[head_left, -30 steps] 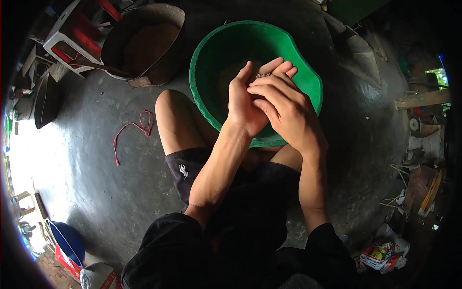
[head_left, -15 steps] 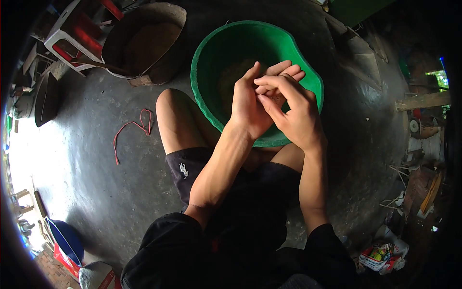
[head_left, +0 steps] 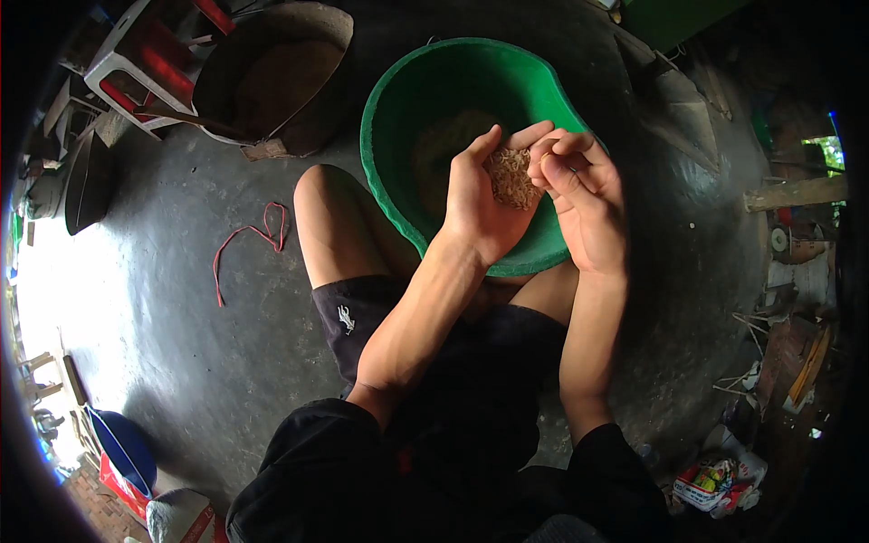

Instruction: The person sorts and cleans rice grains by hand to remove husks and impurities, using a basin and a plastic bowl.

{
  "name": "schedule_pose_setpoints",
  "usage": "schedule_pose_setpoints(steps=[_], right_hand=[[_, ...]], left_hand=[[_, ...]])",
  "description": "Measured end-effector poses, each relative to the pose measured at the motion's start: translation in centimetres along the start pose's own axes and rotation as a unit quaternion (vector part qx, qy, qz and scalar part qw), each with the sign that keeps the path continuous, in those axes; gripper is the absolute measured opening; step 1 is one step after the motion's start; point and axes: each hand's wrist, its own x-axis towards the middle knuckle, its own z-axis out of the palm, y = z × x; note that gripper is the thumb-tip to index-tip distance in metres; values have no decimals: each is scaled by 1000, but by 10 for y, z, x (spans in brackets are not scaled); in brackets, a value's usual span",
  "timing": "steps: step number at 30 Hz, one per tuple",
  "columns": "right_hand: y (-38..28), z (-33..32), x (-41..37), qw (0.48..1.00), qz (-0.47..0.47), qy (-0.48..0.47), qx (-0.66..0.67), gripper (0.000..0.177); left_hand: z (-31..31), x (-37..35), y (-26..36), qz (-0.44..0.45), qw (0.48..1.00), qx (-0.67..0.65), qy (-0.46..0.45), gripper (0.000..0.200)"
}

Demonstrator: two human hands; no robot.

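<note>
My left hand [head_left: 473, 204] is held palm up and cupped above the green basin [head_left: 385, 181], with a small heap of tan, husk-like grain [head_left: 512, 179] lying in its palm. Right beside it, my right hand [head_left: 590, 213] is turned partly palm up, its fingers curled and thumb pressed to the fingertips at the edge of the heap. Whatever is in that pinch is too small to make out. The basin has a wavy, dented rim and sits between my legs; some dull material shows dimly on its shadowed bottom.
A large dark pan [head_left: 321, 36] of brown material stands at the upper left, near a red and white stool [head_left: 154, 68]. A red string [head_left: 237, 237] lies on the dark floor. To the lower left is a blue container [head_left: 127, 452]; at right, planks and a plastic bag [head_left: 715, 475].
My right hand has drawn back to the right from over my left palm and turned over, uncovering the grain. My left hand has shifted slightly right and down.
</note>
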Motion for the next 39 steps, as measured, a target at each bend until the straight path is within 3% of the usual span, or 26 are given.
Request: schedule_pose_setpoints(steps=[8,13,18,20,30,37,39], right_hand=[[0,-14,-3,997,24,12,67,8],[23,-34,6,985,66,102,-123,18],[67,-62,20,976,55,119,-174,21],[83,-72,28,957,104,133,-236,21],[87,-85,31,919,91,161,-349,19],[78,-84,25,924,110,175,-321,18],[62,-62,17,893,-46,227,-387,13]], left_hand=[[-2,5,12,39,999,8,20,52],[-8,6,26,70,997,19,38,52],[-10,6,27,70,997,8,31,52],[-10,7,27,70,997,8,33,52],[-14,10,23,57,998,7,30,49],[-11,9,20,50,998,20,30,48],[-9,9,20,48,998,34,17,47]])
